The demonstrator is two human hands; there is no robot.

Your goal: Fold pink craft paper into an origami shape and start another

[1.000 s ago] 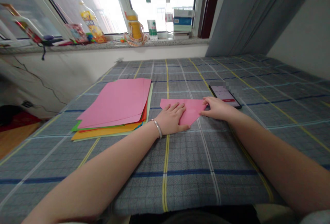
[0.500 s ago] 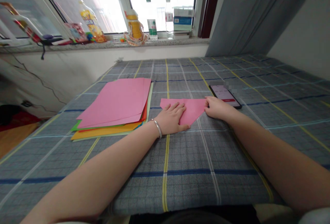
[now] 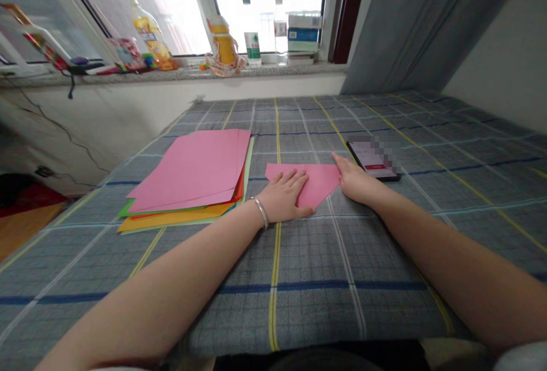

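A folded piece of pink paper (image 3: 318,180) lies flat on the plaid cloth in front of me, its long straight edge on the far side. My left hand (image 3: 284,194), with a silver bangle at the wrist, rests flat on the paper's left part with fingers spread. At the right corner of the paper is my right hand (image 3: 354,180), its fingers stretched out and pointing away from me along the edge. The hand covers that corner, and nothing shows in its grasp.
To the left lies a stack of coloured paper (image 3: 196,168), pink on top. A phone (image 3: 371,157) sits just beyond my right hand. Bottles, a yellow cup (image 3: 222,43) and boxes (image 3: 303,32) line the windowsill (image 3: 179,74). Plaid cloth (image 3: 311,257) covers the table.
My right hand has gone from fingers curled on the paper's right corner to fingers stretched forward there. My left hand and the paper have stayed in place.
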